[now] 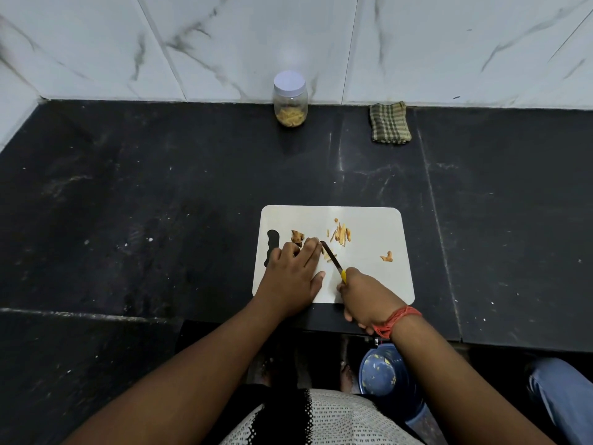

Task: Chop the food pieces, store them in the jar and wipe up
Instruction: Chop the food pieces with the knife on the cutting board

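Your left hand (pixel 295 268) pressed flat, fingers straight, on the food piece (pixel 297 236) on the white cutting board (pixel 369 277); your right hand (pixel 365 298) gripping the yellow-handled knife (pixel 332 258), blade beside those fingertips; lidded jar (pixel 290 99) against the wall, folded cloth (pixel 390 123) near it.

The bench (pixel 160 203) is dark, glossy, speckled stone. Beneath the fingers (pixel 313 252) lies a smooth white plastic board (pixel 369 277). Beyond them, a clear plastic jar (pixel 290 102) and checked cloth (pixel 389 122).

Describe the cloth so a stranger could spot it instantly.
Look along the back edge of the black counter, where it meets the marble wall tiles. The folded cloth lies there, right of the white-lidded jar. Its green-and-tan checks set it apart.
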The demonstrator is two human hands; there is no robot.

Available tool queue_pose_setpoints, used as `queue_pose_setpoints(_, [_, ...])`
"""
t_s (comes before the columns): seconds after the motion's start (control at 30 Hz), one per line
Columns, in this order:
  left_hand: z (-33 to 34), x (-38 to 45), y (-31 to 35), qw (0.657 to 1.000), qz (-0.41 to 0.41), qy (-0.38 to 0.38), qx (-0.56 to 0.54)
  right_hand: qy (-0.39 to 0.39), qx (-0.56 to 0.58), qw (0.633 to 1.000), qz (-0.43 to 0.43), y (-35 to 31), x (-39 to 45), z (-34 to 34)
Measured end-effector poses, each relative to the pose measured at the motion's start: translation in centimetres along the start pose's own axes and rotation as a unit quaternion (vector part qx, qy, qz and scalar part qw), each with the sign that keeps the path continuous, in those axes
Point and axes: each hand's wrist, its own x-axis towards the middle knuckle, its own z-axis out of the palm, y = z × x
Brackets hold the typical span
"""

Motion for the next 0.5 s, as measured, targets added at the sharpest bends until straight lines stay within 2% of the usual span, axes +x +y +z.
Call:
queue_pose_setpoints(0.17, [0.1, 0.0, 0.0, 1.000, 0.007, 0.000, 0.009, 0.013, -0.062, 0.998, -0.005, -0.2, 0.1, 0.8])
queue_pose_setpoints(0.5, [0.1, 0.1, 0.1, 1.000, 0.007, -0.003, 0.012, 0.003, -0.052, 0.998, 0.020, -0.5, 0.4, 2.3])
